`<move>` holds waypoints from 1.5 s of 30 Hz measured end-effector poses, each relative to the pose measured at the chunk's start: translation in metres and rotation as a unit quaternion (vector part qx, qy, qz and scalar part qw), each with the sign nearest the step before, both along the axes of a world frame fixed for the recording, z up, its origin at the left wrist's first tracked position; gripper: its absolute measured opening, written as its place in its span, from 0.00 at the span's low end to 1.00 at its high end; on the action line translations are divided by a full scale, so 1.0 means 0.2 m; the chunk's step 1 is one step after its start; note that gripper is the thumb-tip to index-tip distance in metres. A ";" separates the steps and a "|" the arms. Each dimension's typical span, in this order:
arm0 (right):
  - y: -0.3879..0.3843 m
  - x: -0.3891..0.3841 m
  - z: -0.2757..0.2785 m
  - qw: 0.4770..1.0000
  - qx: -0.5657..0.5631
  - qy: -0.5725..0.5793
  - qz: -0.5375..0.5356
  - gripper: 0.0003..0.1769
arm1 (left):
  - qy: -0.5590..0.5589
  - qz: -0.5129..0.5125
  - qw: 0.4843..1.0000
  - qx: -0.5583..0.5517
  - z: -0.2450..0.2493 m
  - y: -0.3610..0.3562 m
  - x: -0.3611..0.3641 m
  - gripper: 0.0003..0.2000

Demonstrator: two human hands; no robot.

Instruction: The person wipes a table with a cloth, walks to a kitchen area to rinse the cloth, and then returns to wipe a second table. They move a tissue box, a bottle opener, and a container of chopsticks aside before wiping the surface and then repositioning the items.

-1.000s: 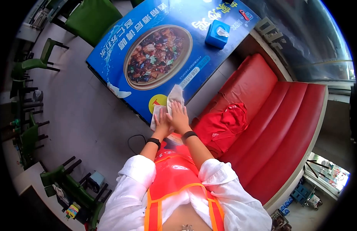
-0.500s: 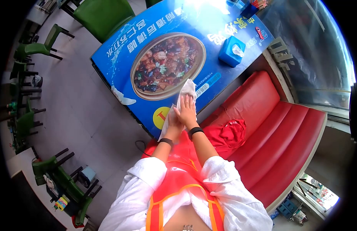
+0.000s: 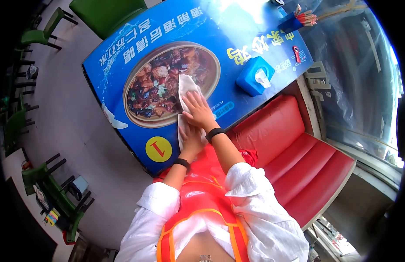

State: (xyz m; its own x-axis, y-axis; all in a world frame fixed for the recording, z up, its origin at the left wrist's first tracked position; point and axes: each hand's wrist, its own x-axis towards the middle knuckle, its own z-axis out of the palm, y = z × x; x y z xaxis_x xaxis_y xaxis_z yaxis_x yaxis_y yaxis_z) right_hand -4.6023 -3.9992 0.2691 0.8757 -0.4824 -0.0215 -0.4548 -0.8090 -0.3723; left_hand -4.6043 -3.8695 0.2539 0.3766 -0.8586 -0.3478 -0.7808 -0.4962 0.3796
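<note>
My right hand [image 3: 199,112] lies flat, fingers stretched and slightly spread, on a white cloth [image 3: 184,84]. Just below it, my left hand [image 3: 192,140] rests on the lower part of the same cloth, its fingers laid out flat and partly covered by the right hand. Under the cloth is a blue table [image 3: 109,89] printed with a large picture of a food bowl [image 3: 141,83]. The cloth's upper end lies across the right part of that picture. A yellow circle [image 3: 158,149] with a number 1 is printed near the left hand.
A blue tissue box [image 3: 250,78] stands toward the right edge, with a red item [image 3: 297,54] and a chopstick holder [image 3: 290,25] beyond. A red bench [image 3: 294,170] adjoins the table on the right. Green chairs [image 3: 108,15] stand behind and at left.
Both hands and the cloth have moved forward across the table onto the printed bowl. The whole view has shifted, bringing the table closer. The right hand's fingers have spread a little.
</note>
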 end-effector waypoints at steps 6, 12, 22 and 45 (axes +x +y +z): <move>-0.46 0.09 0.01 1.000 -0.022 0.010 0.020 0.31 | -0.105 0.151 0.983 -0.022 0.00 -0.42 -0.04 0.42; -0.81 -0.08 0.29 0.995 0.024 -0.072 0.062 0.13 | -0.038 0.297 0.945 -0.132 0.02 -0.55 -0.02 0.26; -1.07 -0.67 0.45 0.985 0.068 0.060 -0.146 0.35 | -0.047 0.196 0.972 -0.123 0.07 -0.85 0.19 0.32; -1.24 -0.76 0.67 0.983 0.007 0.001 -0.185 0.24 | -0.142 -0.144 0.949 -0.242 -0.05 -0.98 -0.57 0.30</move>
